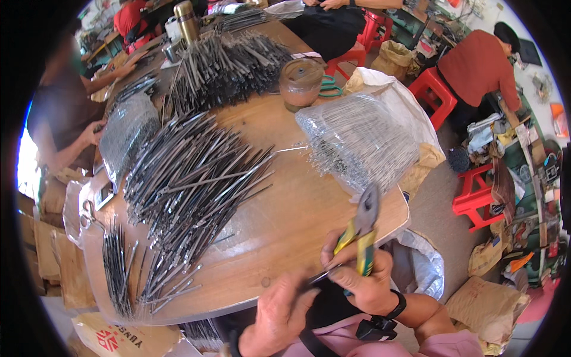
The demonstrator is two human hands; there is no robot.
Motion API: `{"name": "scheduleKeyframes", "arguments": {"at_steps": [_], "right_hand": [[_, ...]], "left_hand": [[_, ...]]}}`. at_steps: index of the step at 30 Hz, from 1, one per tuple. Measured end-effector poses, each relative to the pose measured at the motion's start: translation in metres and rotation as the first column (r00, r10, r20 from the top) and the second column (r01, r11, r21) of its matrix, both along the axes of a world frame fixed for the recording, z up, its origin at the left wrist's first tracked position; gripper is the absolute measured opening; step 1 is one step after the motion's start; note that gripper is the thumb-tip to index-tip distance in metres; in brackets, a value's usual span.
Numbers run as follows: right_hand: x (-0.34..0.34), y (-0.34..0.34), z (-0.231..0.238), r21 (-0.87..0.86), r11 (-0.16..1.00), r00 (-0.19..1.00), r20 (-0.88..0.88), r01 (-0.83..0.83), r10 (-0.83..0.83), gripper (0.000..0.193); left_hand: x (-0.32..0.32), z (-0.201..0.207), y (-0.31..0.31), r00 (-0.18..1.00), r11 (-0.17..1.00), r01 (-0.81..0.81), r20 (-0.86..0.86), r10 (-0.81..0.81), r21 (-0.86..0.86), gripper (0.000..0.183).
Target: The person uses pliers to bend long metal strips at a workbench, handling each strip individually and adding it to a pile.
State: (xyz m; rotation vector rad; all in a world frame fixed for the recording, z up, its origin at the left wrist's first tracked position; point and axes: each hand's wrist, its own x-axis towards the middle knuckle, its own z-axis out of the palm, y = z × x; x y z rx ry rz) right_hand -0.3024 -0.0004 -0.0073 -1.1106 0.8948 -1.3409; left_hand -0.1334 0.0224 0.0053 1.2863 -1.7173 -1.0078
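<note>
Pliers (367, 208) with yellow and green handles rest in my right hand (372, 288), their grey jaws pointing up and away over the table's front right edge. My left hand (279, 312) is closed on one end of a thin dark strip (318, 277), which runs toward the fingers of my right hand. Where the strip meets the right hand, the fingers hide it. To the left on the wooden table (285, 220) lies a loose heap of dark, shiny thin strips (184, 172). A smaller bunch of strips (119, 271) lies by the near left edge.
A clear plastic bag of thin wires (363, 137) lies at the right, near a round brown jar (301, 83) and green-handled scissors (331, 87). Farther back are a big strip bundle (229, 65) and a flask (186, 21). Several people sit around. Red stools (433, 95) stand right.
</note>
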Motion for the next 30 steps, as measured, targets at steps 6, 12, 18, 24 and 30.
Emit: {"name": "scheduleKeyframes", "arguments": {"at_steps": [6,12,18,24,30], "right_hand": [[-0.023,0.009,-0.002,-0.069,0.973,0.916,-0.357,-0.221,0.182,0.015],[-0.026,0.022,-0.015,-0.009,0.985,0.843,-0.518,-0.172,0.142,0.015],[-0.028,0.018,-0.022,0.179,0.963,0.867,-0.425,-0.201,0.26,0.01],[-0.026,-0.001,-0.012,0.265,0.933,0.896,-0.307,-0.244,0.322,0.016],[-0.03,0.004,-0.017,0.335,0.907,0.916,-0.219,-0.254,0.337,0.015]], "left_hand": [[0.01,-0.012,0.014,0.994,0.994,0.068,0.092,-0.059,-0.09,0.027],[0.025,-0.028,0.021,0.915,0.946,0.272,0.353,-0.198,-0.175,0.04],[0.075,-0.014,-0.026,0.93,0.952,0.062,0.362,0.054,-0.3,0.027],[0.116,-0.027,-0.091,0.519,0.869,-0.004,0.742,0.425,-0.494,0.027],[0.137,-0.024,-0.089,0.659,0.863,-0.048,0.633,0.406,-0.503,0.013]]}}
